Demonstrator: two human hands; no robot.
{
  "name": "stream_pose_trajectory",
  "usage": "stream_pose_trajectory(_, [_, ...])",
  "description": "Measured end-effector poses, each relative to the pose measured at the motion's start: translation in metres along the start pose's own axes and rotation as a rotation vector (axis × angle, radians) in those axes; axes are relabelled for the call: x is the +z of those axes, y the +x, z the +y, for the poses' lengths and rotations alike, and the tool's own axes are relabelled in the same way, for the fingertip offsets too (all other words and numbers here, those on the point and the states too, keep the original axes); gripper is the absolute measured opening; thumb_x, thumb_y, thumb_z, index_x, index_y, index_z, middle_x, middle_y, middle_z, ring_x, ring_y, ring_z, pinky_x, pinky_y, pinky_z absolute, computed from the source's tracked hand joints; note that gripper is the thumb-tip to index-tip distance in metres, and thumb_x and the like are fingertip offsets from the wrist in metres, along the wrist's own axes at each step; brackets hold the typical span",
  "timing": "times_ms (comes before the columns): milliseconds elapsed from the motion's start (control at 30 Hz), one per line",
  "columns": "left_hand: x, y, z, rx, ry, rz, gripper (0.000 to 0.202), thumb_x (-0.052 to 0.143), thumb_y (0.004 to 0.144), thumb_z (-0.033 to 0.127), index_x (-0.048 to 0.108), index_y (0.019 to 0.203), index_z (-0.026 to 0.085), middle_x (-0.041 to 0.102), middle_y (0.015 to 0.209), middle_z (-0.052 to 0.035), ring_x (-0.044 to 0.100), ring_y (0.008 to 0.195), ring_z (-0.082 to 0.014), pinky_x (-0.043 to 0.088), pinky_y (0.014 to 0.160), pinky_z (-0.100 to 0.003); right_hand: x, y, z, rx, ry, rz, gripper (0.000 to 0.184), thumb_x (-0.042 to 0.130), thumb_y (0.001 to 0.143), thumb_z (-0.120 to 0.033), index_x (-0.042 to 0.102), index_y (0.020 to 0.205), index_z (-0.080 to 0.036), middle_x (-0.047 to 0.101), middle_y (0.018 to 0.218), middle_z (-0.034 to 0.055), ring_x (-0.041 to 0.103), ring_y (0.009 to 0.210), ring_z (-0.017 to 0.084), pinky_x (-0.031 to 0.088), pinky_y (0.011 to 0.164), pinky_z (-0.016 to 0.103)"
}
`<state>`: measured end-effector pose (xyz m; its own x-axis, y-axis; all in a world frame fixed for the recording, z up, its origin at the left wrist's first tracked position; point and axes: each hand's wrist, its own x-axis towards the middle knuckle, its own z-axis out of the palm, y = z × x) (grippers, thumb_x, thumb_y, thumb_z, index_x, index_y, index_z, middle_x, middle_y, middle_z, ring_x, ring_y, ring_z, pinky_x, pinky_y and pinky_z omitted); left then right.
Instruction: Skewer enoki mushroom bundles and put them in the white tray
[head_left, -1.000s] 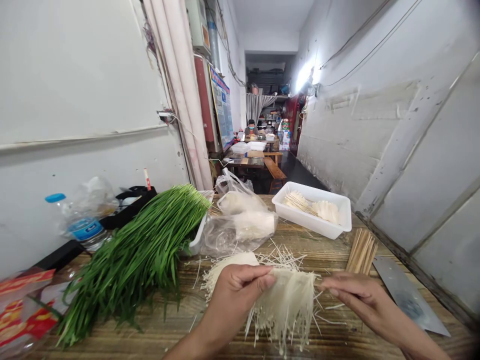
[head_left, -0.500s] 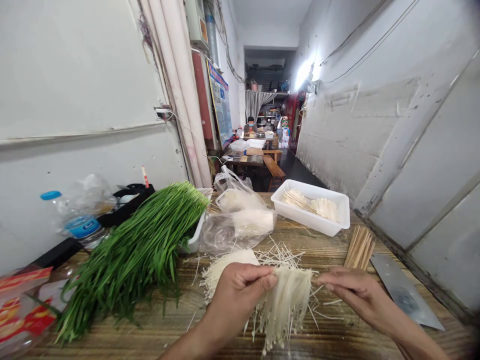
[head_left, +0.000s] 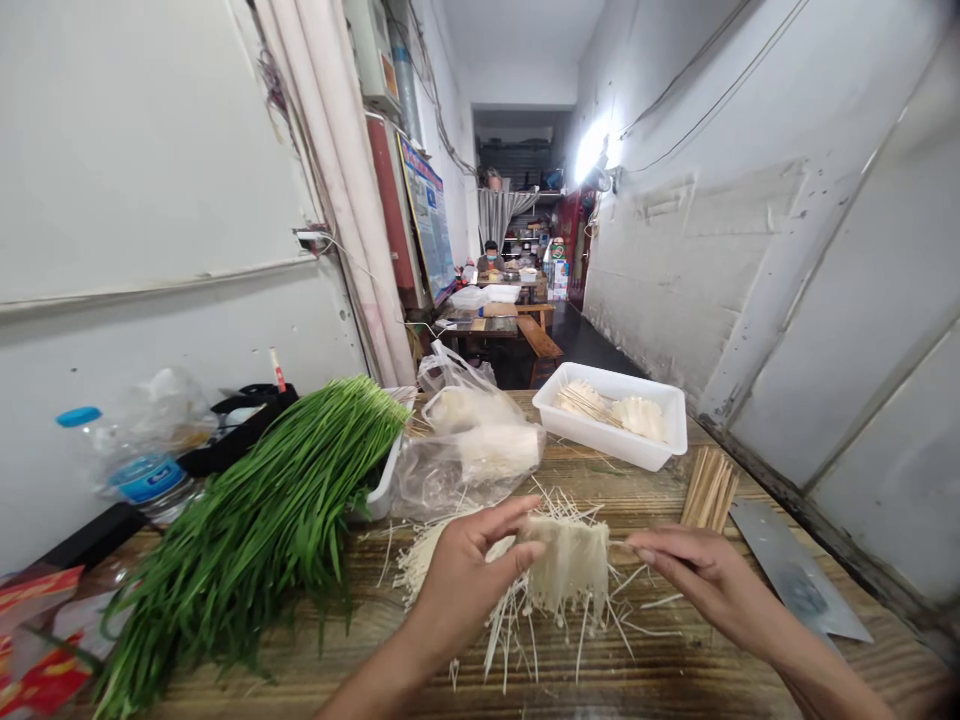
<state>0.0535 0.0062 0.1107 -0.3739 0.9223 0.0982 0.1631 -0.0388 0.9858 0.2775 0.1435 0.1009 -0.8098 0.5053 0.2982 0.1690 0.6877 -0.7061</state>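
Note:
A bundle of white enoki mushrooms [head_left: 568, 563] is held up between my two hands above the wooden table [head_left: 660, 660]. My left hand [head_left: 466, 577] pinches its left side between thumb and fingers. My right hand [head_left: 694, 575] grips the right side with closed fingers. Loose enoki strands [head_left: 517, 630] lie scattered under the bundle. A second heap of enoki [head_left: 416, 560] lies just left of my left hand. Bamboo skewers [head_left: 709, 487] lie in a bundle beyond my right hand.
A big sheaf of green chives [head_left: 255, 530] covers the left of the table. A plastic bag of enoki [head_left: 472, 450] and a white tray [head_left: 611, 440] with skewered pieces stand further back. A cleaver [head_left: 787, 570] lies at right, a water bottle [head_left: 135, 465] at left. A person sits far down the corridor.
The mushroom bundle has been gathered shorter and lifted slightly; my left thumb has opened out while the fingers keep their hold. The view has shifted a little to the right.

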Motion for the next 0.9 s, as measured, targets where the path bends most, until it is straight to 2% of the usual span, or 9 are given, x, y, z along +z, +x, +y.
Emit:
stream_pose_trajectory(100, [-0.002, 0.006, 0.008, 0.061, 0.189, -0.003, 0.030, 0.067, 0.071, 0.025, 0.070, 0.100, 0.022, 0.070, 0.108, -0.0038, 0.062, 0.103, -0.0205, 0.042, 0.098, -0.037, 0.000, -0.002, -0.001, -0.005, -0.012, 0.006, 0.025, 0.048, 0.091, -0.030, 0.069, 0.102, -0.025, 0.071, 0.089, 0.0029, 0.065, 0.080, 0.016, 0.051, 0.070, 0.025])
stream_pose_trajectory(167, [-0.004, 0.011, 0.014, 0.101, 0.338, -0.073, 0.028, 0.066, 0.072, 0.029, 0.070, 0.099, 0.023, 0.071, 0.105, -0.0043, 0.063, 0.100, -0.0213, 0.043, 0.097, -0.038, 0.000, -0.003, -0.001, -0.023, -0.023, 0.000, 0.024, 0.047, 0.092, -0.029, 0.069, 0.101, -0.024, 0.070, 0.089, 0.0028, 0.064, 0.079, 0.016, 0.050, 0.069, 0.025])
stream_pose_trajectory(267, [-0.006, 0.020, 0.020, 0.228, 0.533, -0.227, 0.024, 0.062, 0.076, 0.033, 0.072, 0.095, 0.022, 0.073, 0.098, -0.0061, 0.065, 0.092, -0.0218, 0.047, 0.088, -0.035, 0.000, -0.005, -0.001, -0.055, -0.073, 0.005, 0.024, 0.046, 0.092, -0.028, 0.069, 0.100, -0.024, 0.069, 0.083, 0.0027, 0.063, 0.074, 0.015, 0.048, 0.066, 0.024])
stream_pose_trajectory(400, [-0.005, 0.028, 0.022, 0.341, 0.631, -0.392, 0.021, 0.055, 0.082, 0.032, 0.073, 0.082, 0.021, 0.074, 0.079, -0.0051, 0.065, 0.071, -0.0170, 0.046, 0.070, -0.025, -0.001, -0.008, -0.001, -0.079, -0.123, 0.008, 0.025, 0.045, 0.093, -0.028, 0.069, 0.098, -0.022, 0.067, 0.076, 0.0025, 0.061, 0.068, 0.014, 0.045, 0.063, 0.023])
stream_pose_trajectory(500, [0.000, 0.029, 0.023, 0.375, 0.687, -0.410, 0.024, 0.052, 0.084, 0.031, 0.072, 0.076, 0.020, 0.071, 0.070, -0.0041, 0.063, 0.065, -0.0158, 0.044, 0.065, -0.023, -0.002, -0.010, -0.002, -0.087, -0.147, 0.014, 0.026, 0.044, 0.093, -0.028, 0.069, 0.101, -0.021, 0.068, 0.079, 0.0038, 0.061, 0.071, 0.014, 0.045, 0.065, 0.023])
stream_pose_trajectory(633, [0.007, 0.028, 0.025, 0.411, 0.724, -0.412, 0.026, 0.049, 0.086, 0.029, 0.071, 0.076, 0.019, 0.069, 0.066, -0.0039, 0.061, 0.064, -0.0157, 0.044, 0.064, -0.024, -0.004, -0.012, -0.002, -0.108, -0.186, 0.000, 0.028, 0.042, 0.093, -0.025, 0.069, 0.102, -0.021, 0.066, 0.074, 0.0038, 0.060, 0.067, 0.014, 0.043, 0.060, 0.022])
stream_pose_trajectory(900, [0.009, 0.026, 0.025, 0.395, 0.723, -0.423, 0.027, 0.049, 0.086, 0.028, 0.072, 0.076, 0.017, 0.070, 0.068, -0.0045, 0.061, 0.064, -0.0152, 0.044, 0.064, -0.024, -0.004, -0.015, -0.004, -0.104, -0.227, 0.024, 0.028, 0.042, 0.092, -0.019, 0.068, 0.099, -0.021, 0.066, 0.075, 0.0037, 0.059, 0.067, 0.014, 0.043, 0.060, 0.024])
